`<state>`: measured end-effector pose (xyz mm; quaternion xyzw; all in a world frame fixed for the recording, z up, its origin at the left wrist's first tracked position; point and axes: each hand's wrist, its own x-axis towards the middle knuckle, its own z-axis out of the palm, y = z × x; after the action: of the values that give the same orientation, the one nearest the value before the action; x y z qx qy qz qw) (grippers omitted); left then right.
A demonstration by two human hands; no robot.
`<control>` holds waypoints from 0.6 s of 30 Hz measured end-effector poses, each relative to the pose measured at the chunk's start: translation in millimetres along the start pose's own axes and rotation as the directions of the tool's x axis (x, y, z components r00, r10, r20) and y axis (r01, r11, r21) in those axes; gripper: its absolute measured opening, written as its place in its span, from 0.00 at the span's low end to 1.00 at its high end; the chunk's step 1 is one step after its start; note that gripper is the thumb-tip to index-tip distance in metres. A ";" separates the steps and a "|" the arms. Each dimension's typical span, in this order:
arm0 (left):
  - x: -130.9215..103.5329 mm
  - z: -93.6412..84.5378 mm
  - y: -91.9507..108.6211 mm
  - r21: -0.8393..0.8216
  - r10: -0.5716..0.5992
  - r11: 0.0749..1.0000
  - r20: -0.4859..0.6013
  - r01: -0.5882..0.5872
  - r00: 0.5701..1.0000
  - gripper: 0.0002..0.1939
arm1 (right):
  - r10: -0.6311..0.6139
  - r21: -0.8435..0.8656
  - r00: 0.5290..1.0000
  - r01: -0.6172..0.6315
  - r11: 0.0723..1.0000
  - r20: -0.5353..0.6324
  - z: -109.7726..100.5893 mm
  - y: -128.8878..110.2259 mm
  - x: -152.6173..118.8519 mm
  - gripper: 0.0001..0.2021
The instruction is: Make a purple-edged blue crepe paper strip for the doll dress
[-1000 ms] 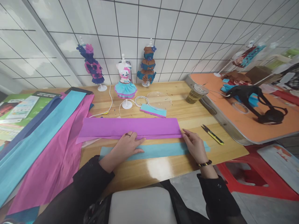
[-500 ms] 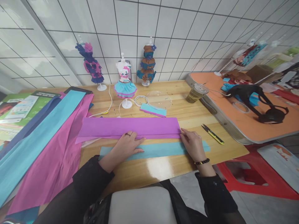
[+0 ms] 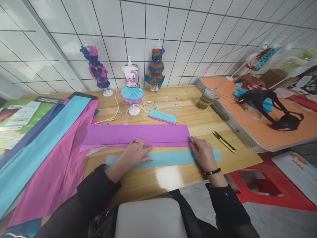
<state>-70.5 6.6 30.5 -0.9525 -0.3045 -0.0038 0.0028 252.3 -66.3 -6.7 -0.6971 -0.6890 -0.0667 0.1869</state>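
Purple cloth (image 3: 138, 132) lies folded on the wooden table (image 3: 195, 115), in front of the person. Its near edge shows a lower layer as a narrow band; its left end reaches the pink cloth (image 3: 56, 172). Past its right end, wood shows up to the scissors (image 3: 225, 142); on the far side, a strip of wood separates it from the small folded cloth (image 3: 161, 116). The long axis runs left to right, nearly parallel to the blue strip (image 3: 170, 159) on the near side, which slants slightly away at its right end. The hands are well apart: the left hand (image 3: 135, 153) rests spread on the near edge, and the right hand (image 3: 203, 152) pinches the right end between thumb and fingers.
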 end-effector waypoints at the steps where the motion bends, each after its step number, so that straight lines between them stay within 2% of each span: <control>1: 0.1 -0.7 0.6 -0.002 0.001 1.000 -0.001 -0.001 1.000 0.28 | 0.000 0.001 1.000 0.000 1.000 0.002 -0.2 -0.1 -0.1 0.16; 4: 1.6 -3.4 4.3 -0.002 0.006 1.000 -0.019 -0.006 1.000 0.27 | -0.022 -0.003 1.000 0.022 1.000 -0.018 -1.6 -1.6 0.7 0.14; 7: 5.3 -5.6 9.4 0.011 0.039 0.999 -0.049 -0.039 0.998 0.26 | -0.111 -0.004 0.994 0.111 0.994 -0.010 -4.4 -4.5 2.5 0.12; 12: 11.8 -5.4 13.0 0.027 0.098 0.995 -0.043 -0.097 0.994 0.23 | -0.280 -0.019 0.959 0.281 0.959 0.048 -12.8 -8.0 3.9 0.12; 18: 10.9 -4.9 10.9 0.037 0.120 0.992 -0.041 -0.118 0.992 0.21 | -0.341 -0.117 0.922 0.365 0.924 0.182 -26.8 -15.1 -0.7 0.11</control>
<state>-55.4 4.0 35.5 -0.9685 -0.2471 -0.0189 0.0259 241.7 -76.7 20.3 -0.5763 -0.8092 -0.0950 0.0640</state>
